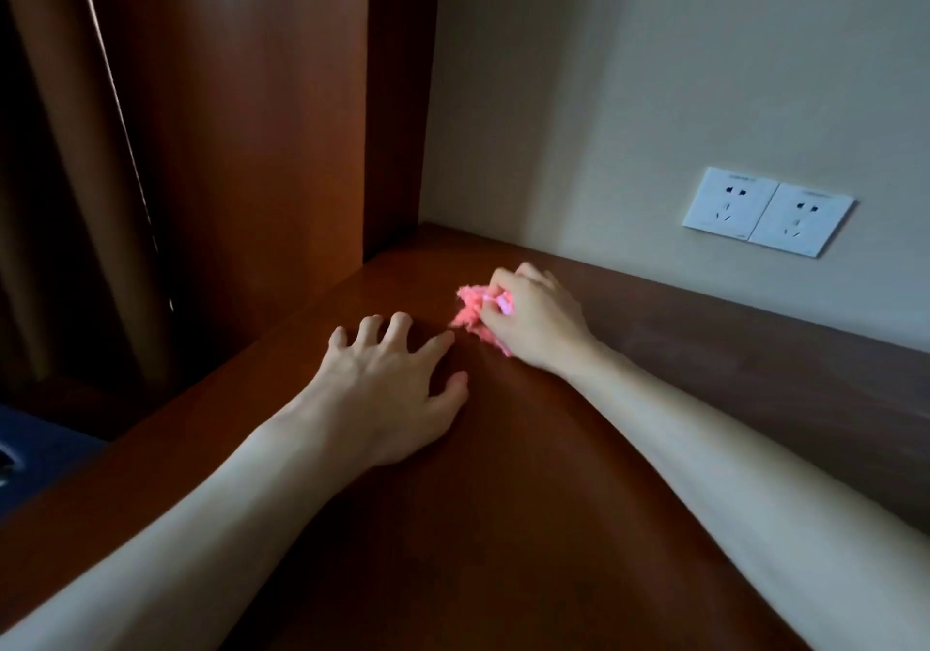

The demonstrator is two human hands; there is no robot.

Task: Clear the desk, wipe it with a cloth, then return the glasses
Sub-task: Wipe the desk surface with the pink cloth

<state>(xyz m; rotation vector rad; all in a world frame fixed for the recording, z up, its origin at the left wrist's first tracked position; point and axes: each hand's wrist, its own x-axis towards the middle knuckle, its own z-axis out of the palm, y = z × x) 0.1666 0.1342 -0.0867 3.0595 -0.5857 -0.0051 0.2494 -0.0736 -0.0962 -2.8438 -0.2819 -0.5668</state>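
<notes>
Both forearms reach across the desk point(503, 524) toward its far corner, where the right hand point(533, 318) clamps the bunched pink cloth point(473, 310), soft, light and best gripped wadded, beside the spread, empty left hand point(397, 388).

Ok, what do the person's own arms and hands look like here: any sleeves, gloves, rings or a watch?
Both forearms are bare right up to the frame's lower edge, with no sleeve in view. The left hand and the right hand wear no gloves. No watch, bracelet or ring shows on the visible sides of either wrist or hand. The light is dim, so fine marks cannot be made out.
</notes>
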